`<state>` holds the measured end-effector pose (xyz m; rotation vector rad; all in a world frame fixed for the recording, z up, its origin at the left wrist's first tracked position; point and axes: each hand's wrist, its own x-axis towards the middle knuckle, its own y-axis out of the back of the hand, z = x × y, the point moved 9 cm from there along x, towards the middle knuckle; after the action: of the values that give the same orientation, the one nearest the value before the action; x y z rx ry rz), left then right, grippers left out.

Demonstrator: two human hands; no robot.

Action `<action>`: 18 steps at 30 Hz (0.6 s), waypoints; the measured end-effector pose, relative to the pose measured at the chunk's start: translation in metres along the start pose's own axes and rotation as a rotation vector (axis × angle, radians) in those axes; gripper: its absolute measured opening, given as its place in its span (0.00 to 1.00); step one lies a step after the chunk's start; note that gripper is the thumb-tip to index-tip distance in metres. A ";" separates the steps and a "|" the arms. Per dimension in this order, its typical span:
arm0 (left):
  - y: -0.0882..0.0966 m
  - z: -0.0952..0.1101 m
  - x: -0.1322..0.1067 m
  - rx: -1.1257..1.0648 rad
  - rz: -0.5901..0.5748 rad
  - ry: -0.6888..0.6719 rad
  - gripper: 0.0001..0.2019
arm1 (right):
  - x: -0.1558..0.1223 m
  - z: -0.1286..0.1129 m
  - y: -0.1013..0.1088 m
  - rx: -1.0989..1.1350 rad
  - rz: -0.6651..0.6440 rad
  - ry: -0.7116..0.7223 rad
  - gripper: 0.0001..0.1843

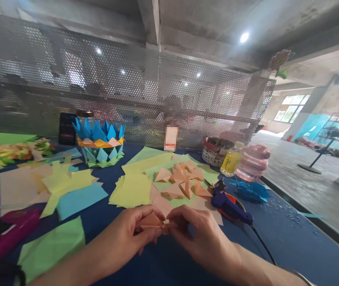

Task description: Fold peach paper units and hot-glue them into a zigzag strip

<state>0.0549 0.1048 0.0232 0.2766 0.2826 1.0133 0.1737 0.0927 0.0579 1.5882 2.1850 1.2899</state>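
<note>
Between both hands, low in the middle of the head view, is a small piece of folded peach paper. My left hand is closed on its left part, thumb below and fingers above. My right hand pinches the right end, where a small whitish bit shows at the fingertips. Just beyond the hands, several folded peach paper pieces lie on light green sheets. Left of these sits a stack of yellow paper squares. A blue glue gun rests to the right, its cord trailing toward me.
A layered blue, orange and green paper basket stands at the back left near a dark phone. Loose sheets spread leftward. A round container, yellow bottle and pink bottle line the back right. A perforated panel rises behind.
</note>
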 end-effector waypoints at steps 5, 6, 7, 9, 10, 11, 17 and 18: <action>-0.001 0.003 -0.001 -0.008 -0.017 -0.003 0.16 | -0.001 0.003 -0.004 0.024 -0.027 -0.013 0.08; -0.002 0.004 -0.002 -0.011 -0.024 -0.004 0.16 | -0.001 0.004 -0.004 0.022 -0.030 -0.014 0.08; -0.002 0.005 -0.002 -0.012 -0.028 -0.006 0.16 | -0.001 0.004 -0.005 0.020 -0.031 -0.015 0.08; -0.003 0.006 -0.003 -0.019 -0.035 -0.006 0.15 | -0.002 0.004 -0.005 0.011 -0.029 -0.017 0.09; -0.003 0.005 -0.003 -0.023 -0.036 -0.005 0.16 | -0.002 0.004 -0.005 0.005 -0.029 -0.018 0.09; -0.003 0.005 -0.003 -0.021 -0.032 -0.004 0.16 | -0.002 0.004 -0.005 0.002 -0.027 -0.020 0.09; -0.002 -0.002 0.001 0.019 0.016 0.001 0.16 | -0.002 0.005 -0.006 0.009 -0.029 -0.017 0.09; -0.002 -0.002 0.001 0.031 0.023 0.000 0.16 | -0.002 0.006 -0.006 0.008 -0.028 -0.014 0.09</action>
<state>0.0560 0.1055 0.0204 0.3082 0.2959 1.0318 0.1735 0.0933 0.0492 1.5595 2.1986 1.2605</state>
